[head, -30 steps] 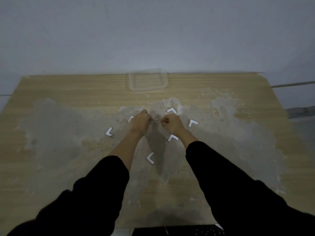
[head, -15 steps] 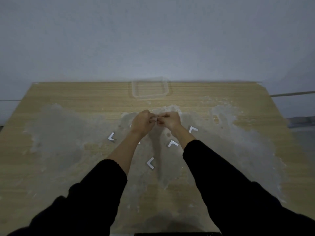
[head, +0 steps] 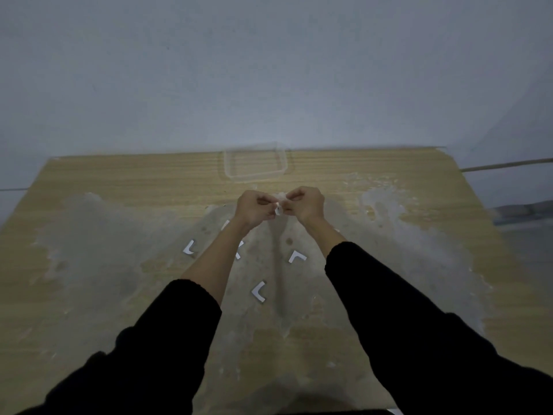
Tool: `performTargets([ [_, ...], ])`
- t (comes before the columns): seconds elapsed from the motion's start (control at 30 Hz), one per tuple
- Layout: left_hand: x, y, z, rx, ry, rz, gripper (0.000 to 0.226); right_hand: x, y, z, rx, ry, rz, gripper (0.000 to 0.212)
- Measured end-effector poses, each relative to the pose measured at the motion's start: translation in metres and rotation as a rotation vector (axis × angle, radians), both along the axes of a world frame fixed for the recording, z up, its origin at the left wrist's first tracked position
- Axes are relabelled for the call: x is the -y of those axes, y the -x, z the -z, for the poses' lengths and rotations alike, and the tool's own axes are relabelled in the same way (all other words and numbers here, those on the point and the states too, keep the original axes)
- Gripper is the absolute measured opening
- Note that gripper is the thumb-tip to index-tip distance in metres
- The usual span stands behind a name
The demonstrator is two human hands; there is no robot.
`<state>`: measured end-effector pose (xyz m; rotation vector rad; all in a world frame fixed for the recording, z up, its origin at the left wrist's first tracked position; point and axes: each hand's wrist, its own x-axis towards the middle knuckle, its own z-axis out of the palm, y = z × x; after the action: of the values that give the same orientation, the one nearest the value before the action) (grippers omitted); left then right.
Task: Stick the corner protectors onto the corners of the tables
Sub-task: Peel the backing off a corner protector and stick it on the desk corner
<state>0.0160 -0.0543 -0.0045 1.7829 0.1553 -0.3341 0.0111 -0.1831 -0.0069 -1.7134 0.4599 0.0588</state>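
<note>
Both hands, left [head: 256, 206] and right [head: 305, 203], meet above the bench [head: 119, 181], each grip pinching one small white protector [head: 278, 210]. More protectors [head: 259, 292] lie near. A clear tray [head: 254, 164] sits far.

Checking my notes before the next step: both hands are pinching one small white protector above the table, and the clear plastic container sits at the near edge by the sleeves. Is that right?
One thing is off. In the head view the clear plastic container sits at the far edge of the table, by the wall, not near the sleeves. The rest holds: the left hand and right hand both pinch the small white protector.
</note>
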Motion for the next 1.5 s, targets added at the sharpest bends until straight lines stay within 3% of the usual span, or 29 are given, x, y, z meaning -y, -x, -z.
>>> performTargets([
  [0.17, 0.001, 0.002, 0.011, 0.059, -0.032, -0.126, 0.015, -0.017, 0.005, 0.012, 0.075, 0.110, 0.088, 0.002],
  [0.3, -0.003, 0.006, 0.012, 0.066, 0.003, -0.190, 0.018, -0.025, 0.010, 0.017, 0.125, 0.215, 0.064, 0.007],
  [0.47, -0.014, 0.008, 0.011, -0.009, 0.034, -0.171, 0.020, -0.031, 0.008, 0.030, 0.024, 0.143, 0.101, 0.024],
  [0.6, -0.029, 0.008, 0.017, -0.069, 0.014, -0.235, 0.013, -0.030, 0.012, 0.037, -0.096, 0.151, 0.139, 0.018],
  [0.7, -0.038, 0.010, 0.018, -0.099, 0.104, -0.238, 0.004, -0.031, 0.016, 0.042, -0.179, 0.207, 0.079, 0.028],
  [0.8, -0.046, 0.015, 0.017, -0.082, 0.155, -0.184, 0.017, -0.034, 0.019, 0.045, -0.206, 0.292, -0.054, 0.020],
  [1.07, -0.062, 0.024, 0.015, -0.014, 0.119, -0.140, 0.022, -0.036, 0.018, 0.047, -0.157, 0.488, -0.205, 0.027],
  [1.23, -0.060, 0.031, 0.003, -0.021, 0.098, -0.176, 0.007, -0.037, 0.036, 0.019, 0.005, 0.365, -0.175, 0.025],
  [1.37, -0.045, 0.042, -0.010, -0.007, 0.060, -0.158, 0.016, -0.039, 0.068, -0.009, 0.120, 0.200, -0.215, 0.020],
  [1.5, -0.019, 0.048, -0.029, 0.098, -0.060, -0.128, 0.012, -0.030, 0.083, -0.026, 0.158, 0.143, -0.157, 0.019],
])
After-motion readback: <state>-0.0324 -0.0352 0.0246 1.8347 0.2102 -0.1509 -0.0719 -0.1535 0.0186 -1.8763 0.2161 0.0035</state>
